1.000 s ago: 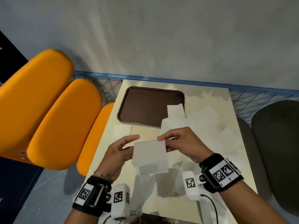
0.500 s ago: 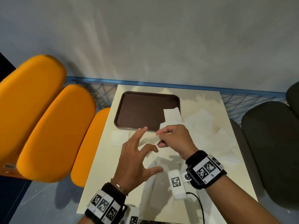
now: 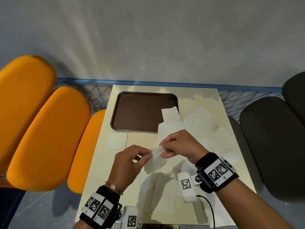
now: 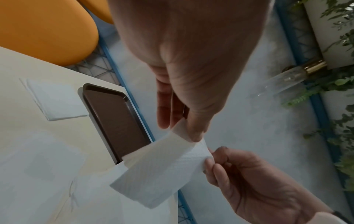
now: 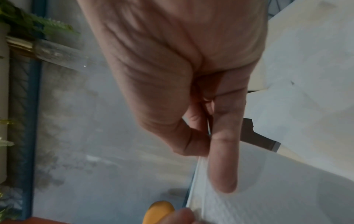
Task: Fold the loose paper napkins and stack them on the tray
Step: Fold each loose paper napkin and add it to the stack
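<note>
Both hands hold one white paper napkin [image 3: 155,160] above the middle of the cream table [image 3: 142,139]. My left hand [image 3: 146,155] pinches its top left corner between thumb and fingers, and my right hand [image 3: 164,150] pinches the top right corner. The napkin [image 4: 159,171] hangs down from the two pinches, seen up close from the left wrist. A brown tray [image 3: 140,111] lies at the far left of the table, with one napkin [image 3: 170,114] overlapping its right edge. A folded napkin [image 3: 117,141] lies flat just in front of the tray.
Several loose white napkins [image 3: 201,123] are strewn over the right and near parts of the table. Orange seats [image 3: 46,138] stand to the left and dark grey seats [image 3: 270,142] to the right. A grey wall and blue wire rail [image 3: 165,84] lie behind the table.
My left hand, spread open half a second ago, has closed on the napkin's left corner. The napkin now stretches between both hands, lower and narrower than a second ago.
</note>
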Demonstrator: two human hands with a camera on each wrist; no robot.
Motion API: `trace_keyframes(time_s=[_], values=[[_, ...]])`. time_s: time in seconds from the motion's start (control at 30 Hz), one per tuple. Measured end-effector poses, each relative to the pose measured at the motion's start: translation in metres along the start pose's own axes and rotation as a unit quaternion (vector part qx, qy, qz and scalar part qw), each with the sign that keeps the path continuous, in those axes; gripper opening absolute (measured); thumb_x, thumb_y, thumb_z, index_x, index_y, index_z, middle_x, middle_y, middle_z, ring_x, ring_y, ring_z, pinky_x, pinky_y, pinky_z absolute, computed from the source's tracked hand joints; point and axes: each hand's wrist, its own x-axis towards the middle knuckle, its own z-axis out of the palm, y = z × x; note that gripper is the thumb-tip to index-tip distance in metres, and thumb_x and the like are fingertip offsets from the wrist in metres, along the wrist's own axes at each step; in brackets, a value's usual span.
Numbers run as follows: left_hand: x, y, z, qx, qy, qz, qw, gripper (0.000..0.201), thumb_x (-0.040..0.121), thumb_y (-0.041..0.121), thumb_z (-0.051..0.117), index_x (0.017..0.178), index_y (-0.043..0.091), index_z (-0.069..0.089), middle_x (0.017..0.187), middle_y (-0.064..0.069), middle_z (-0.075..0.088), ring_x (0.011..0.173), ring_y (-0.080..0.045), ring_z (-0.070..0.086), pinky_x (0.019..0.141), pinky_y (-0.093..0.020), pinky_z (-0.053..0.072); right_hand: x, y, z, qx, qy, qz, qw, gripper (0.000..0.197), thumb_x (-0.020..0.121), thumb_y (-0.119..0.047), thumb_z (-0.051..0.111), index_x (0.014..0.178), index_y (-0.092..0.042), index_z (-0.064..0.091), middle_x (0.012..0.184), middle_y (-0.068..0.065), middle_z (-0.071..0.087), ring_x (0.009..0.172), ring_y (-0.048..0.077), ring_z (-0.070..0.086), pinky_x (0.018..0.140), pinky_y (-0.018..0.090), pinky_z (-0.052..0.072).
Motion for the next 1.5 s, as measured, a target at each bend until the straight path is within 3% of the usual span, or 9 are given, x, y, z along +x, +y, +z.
trace_keyframes(time_s=[0.2,0.47,0.6,0.83,0.93,1.03,1.17,1.3,1.5], values=[[0.005,-0.005,0.0,-0.031,-0.047,-0.026,0.998,0.019,0.08,0.03,0.089,0.098,0.028,0.084,0.089,0.02,0.073,0.084,-0.005,0.07,0.072,-0.008,0.052,0.001,0.005,-0.007,0.032,-0.02,0.028,0.999,0.019,0.091,0.008,0.063,0.098,0.002,0.079,0.077,0.02,0.077,0.082,0.032,0.081,0.085,0.033,0.066],[0.013,-0.006,0.003,-0.038,-0.123,-0.075,0.989,0.007,0.09,0.024,0.082,0.094,0.029,0.08,0.088,0.02,0.073,0.083,-0.007,0.069,0.072,-0.014,0.052,-0.002,0.011,-0.017,0.033,-0.035,0.034,0.998,0.014,0.093,0.007,0.066,0.098,0.003,0.078,0.07,0.013,0.075,0.084,0.034,0.081,0.082,0.033,0.066],[0.013,-0.004,0.005,-0.055,-0.141,-0.08,0.985,0.032,0.077,0.036,0.091,0.106,0.028,0.08,0.094,0.013,0.073,0.085,-0.007,0.07,0.074,-0.013,0.055,-0.001,0.013,-0.021,0.042,-0.036,0.031,0.998,0.014,0.095,0.006,0.065,0.098,0.004,0.078,0.076,0.02,0.076,0.082,0.033,0.081,0.074,0.028,0.065],[0.016,-0.003,0.01,-0.052,-0.148,-0.079,0.985,0.005,0.086,0.034,0.084,0.085,0.03,0.081,0.089,0.02,0.073,0.085,-0.01,0.069,0.074,-0.022,0.056,0.0,0.015,-0.029,0.036,-0.056,0.03,0.997,0.013,0.095,0.003,0.067,0.101,0.0,0.079,0.081,0.021,0.078,0.086,0.034,0.081,0.078,0.03,0.066],[0.018,0.0,0.008,-0.053,-0.141,-0.081,0.985,0.005,0.085,0.036,0.084,0.085,0.031,0.082,0.088,0.02,0.073,0.085,-0.01,0.069,0.072,-0.019,0.055,-0.001,0.018,-0.032,-0.055,-0.057,-0.05,0.996,0.011,0.092,-0.024,0.082,0.103,-0.024,0.082,0.096,-0.001,0.081,0.083,0.019,0.077,0.079,0.032,0.064],[0.019,0.002,0.003,-0.07,-0.144,-0.078,0.984,0.008,0.084,0.038,0.084,0.087,0.03,0.083,0.087,0.017,0.075,0.083,-0.011,0.071,0.072,-0.019,0.055,-0.003,0.02,-0.036,-0.222,-0.063,-0.185,0.955,0.027,0.079,-0.052,0.09,0.103,-0.045,0.079,0.122,-0.023,0.072,0.107,0.0,0.067,0.096,0.025,0.053],[0.022,0.006,-0.004,-0.078,-0.165,-0.063,0.981,0.013,0.082,0.042,0.084,0.09,0.031,0.084,0.087,0.017,0.075,0.081,-0.013,0.071,0.072,-0.023,0.057,0.0,0.022,-0.031,-0.3,-0.083,-0.247,0.918,0.034,0.074,-0.054,0.092,0.104,-0.044,0.077,0.122,-0.027,0.069,0.12,-0.003,0.059,0.105,0.029,0.046],[0.027,0.011,-0.01,-0.083,-0.172,-0.049,0.98,0.017,0.082,0.044,0.082,0.093,0.032,0.084,0.089,0.016,0.076,0.083,-0.015,0.072,0.074,-0.03,0.06,0.002,0.018,-0.026,-0.254,-0.089,-0.236,0.934,0.034,0.073,-0.051,0.094,0.1,-0.039,0.078,0.112,-0.02,0.074,0.113,0.001,0.065,0.105,0.034,0.05],[0.028,0.017,-0.019,-0.089,-0.161,-0.046,0.982,0.022,0.079,0.045,0.081,0.094,0.03,0.085,0.088,0.02,0.077,0.083,-0.008,0.073,0.073,-0.019,0.058,-0.001,0.01,-0.026,-0.207,-0.094,-0.263,0.938,0.03,0.074,-0.041,0.096,0.099,-0.035,0.08,0.108,-0.016,0.074,0.097,0.009,0.073,0.092,0.038,0.06]])
